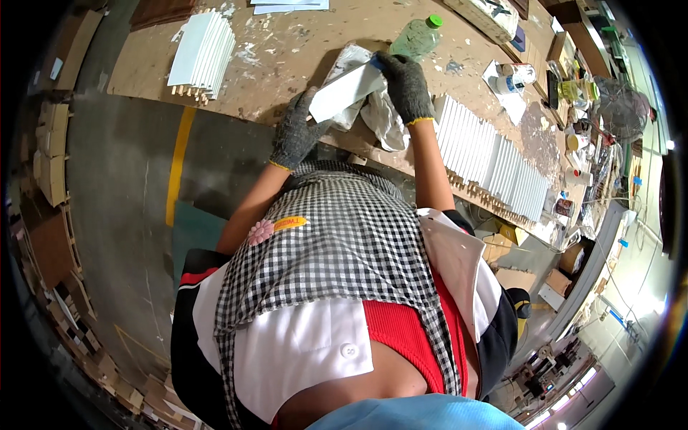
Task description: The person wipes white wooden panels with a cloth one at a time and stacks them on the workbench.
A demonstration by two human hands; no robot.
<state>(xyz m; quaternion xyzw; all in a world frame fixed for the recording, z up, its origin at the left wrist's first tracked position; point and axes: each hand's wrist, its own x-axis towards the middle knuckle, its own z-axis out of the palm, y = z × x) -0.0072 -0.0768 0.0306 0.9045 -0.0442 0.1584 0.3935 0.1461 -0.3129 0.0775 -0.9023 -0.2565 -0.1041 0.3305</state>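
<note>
A flat white painted board (345, 93) slants between my two hands above the near edge of the workbench. My left hand (297, 132), in a dark grey knit glove, grips its lower left end. At the far right end my right hand (407, 86), gloved the same way, closes on a small blue piece (377, 63) against the board; its kind I cannot make out. Beneath the board lies a whitish, paint-smeared block (351, 59), partly hidden. A crumpled white cloth (387, 123) hangs over the bench edge beside my right wrist.
White boards (202, 54) stand in a row on the left of the paint-spotted workbench (287, 43). A longer row of white boards (487, 154) lines the right edge. Beyond my right hand lies a green-capped clear bottle (418, 39). Cans (510, 83) and a fan (622, 107) are farther right.
</note>
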